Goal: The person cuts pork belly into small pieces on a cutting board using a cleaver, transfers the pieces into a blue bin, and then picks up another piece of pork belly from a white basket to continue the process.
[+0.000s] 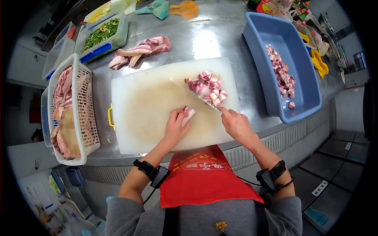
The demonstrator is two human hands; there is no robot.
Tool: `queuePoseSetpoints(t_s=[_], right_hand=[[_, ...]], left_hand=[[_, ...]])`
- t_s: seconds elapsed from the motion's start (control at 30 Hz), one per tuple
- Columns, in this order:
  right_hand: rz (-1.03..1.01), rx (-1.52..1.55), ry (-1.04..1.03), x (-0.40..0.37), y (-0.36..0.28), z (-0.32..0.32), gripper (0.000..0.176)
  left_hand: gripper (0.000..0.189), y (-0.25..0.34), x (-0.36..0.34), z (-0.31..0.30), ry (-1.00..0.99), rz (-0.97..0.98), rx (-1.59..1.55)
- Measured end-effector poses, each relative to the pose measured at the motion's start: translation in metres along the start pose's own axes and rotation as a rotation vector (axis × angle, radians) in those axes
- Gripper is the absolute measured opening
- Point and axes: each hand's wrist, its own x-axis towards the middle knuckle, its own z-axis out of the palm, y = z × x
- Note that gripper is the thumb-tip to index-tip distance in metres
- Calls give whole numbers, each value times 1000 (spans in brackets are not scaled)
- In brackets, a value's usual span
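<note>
Meat strip (pixel 189 114), one: near cutting board (pixel 138 118) middle, long axis roughly toward board's far edge, clamped in left hand's (pixel 176 126) fingers; right hand (pixel 237 125), farther off, fingers closed round knife (pixel 207 103) over board's right half.

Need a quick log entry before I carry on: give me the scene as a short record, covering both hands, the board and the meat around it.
Left grip: holding a short meat strip; contact with the board unclear
Right grip: on the knife, blade beside the diced meat
Cutting board: white, bearing the diced meat
Beyond board: larger meat pieces on the metal counter
Left side: white basket holding meat slabs
Right side: blue basin holding more meat cubes
</note>
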Motion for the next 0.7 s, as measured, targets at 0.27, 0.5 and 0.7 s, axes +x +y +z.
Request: queuePoseSetpoints(t_s=[0.27,0.5,0.7], right_hand=[[-27,261,-52,-19,-8,-13,20],[-27,175,-219,-27,-15,-14,16],[-79,179,-231,10,-23,17,15]], left_hand=[[28,0,-8,-4,-74,69,176],[26,-2,-7,-3,-55,46,109],[25,-4,-7,0,-47,21,54]])
